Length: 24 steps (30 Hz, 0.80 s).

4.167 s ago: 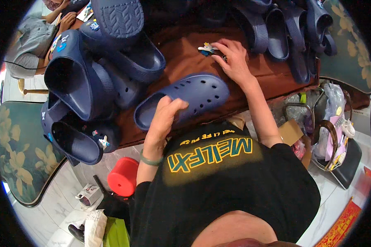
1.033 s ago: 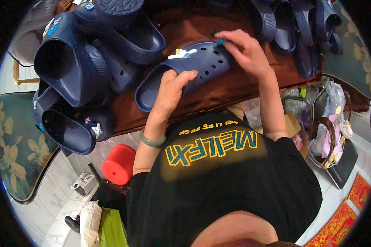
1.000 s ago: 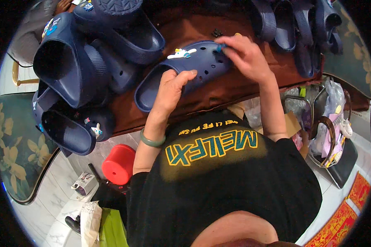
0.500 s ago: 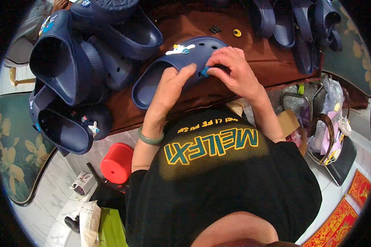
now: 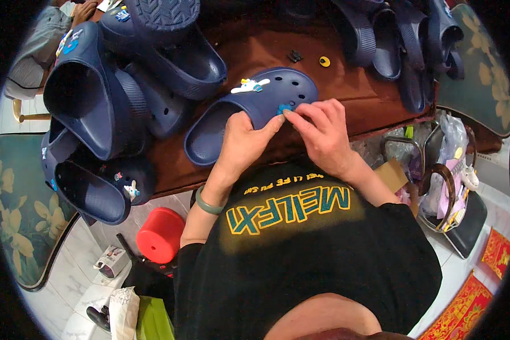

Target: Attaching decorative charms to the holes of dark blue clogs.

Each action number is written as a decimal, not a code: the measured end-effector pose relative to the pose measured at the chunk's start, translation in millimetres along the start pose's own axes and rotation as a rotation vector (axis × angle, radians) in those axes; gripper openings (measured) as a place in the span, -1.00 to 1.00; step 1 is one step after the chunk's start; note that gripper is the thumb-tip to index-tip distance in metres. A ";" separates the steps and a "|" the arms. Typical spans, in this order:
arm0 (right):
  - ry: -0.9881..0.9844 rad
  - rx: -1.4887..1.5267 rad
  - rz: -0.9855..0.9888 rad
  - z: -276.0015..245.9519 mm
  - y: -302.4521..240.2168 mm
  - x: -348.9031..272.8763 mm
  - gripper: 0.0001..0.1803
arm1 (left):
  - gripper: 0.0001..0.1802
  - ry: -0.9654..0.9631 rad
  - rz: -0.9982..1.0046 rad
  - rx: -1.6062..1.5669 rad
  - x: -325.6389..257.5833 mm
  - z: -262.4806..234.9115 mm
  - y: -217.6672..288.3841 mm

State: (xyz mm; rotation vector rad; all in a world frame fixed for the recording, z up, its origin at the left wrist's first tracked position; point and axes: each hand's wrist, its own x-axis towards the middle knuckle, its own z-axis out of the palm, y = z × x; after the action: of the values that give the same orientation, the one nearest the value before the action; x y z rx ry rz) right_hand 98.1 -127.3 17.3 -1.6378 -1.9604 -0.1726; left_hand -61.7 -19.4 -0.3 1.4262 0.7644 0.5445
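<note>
A navy clog [image 5: 249, 110] with holes in its upper lies on the brown table [image 5: 249, 45]. A white and yellow charm [image 5: 248, 86] sits on its top. My left hand [image 5: 241, 141] grips the clog's near side, thumb on the upper. My right hand [image 5: 323, 133] pinches a small blue charm [image 5: 283, 107] against the clog's upper. A green bangle [image 5: 208, 205] circles my left wrist.
Piles of navy clogs stand at the left [image 5: 102, 96] and far right [image 5: 402, 39]. Two loose charms, one black [image 5: 294, 55] and one yellow [image 5: 324, 61], lie on the table. A red stool [image 5: 160, 235] and a bag [image 5: 447, 181] stand below, and a seated person [image 5: 39, 45] is at far left.
My right hand fetched a small charm from the far table and now presses it on the clog. The clog has been drawn nearer to me, and a white charm now sits on it.
</note>
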 end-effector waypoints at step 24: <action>-0.013 0.299 0.233 4.6 15.8 16.3 -0.85 | -0.74 -0.068 0.027 -0.061 3.8 -4.7 6.8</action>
State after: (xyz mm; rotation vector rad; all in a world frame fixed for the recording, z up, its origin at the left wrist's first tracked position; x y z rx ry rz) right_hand 109.9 -107.4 17.6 -1.6501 -1.6922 0.2116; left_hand -61.9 -12.9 6.0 1.3932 0.6702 0.5330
